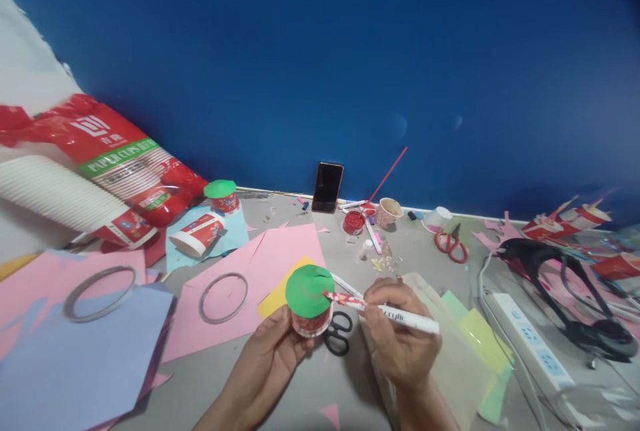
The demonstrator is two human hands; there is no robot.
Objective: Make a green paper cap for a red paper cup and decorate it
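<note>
My left hand (273, 357) is wrapped round a small red paper cup (311, 323) capped with a green paper disc (309, 289), and holds it above the grey table. My right hand (397, 334) pinches a white marker pen (410, 319) together with a thin red-and-white paper strip (343, 299). The strip's tip lies on the green disc. Black-handled scissors (337, 333) lie on the table just behind the cup, between the two hands.
Pink (260, 284), blue (75, 364) and yellow paper sheets cover the left side, with two tape rings (223, 297) on them. A red pack of paper cups (115, 164), a phone (327, 187) against the blue wall, red scissors (451, 244), a power strip (530, 344) and cables lie around.
</note>
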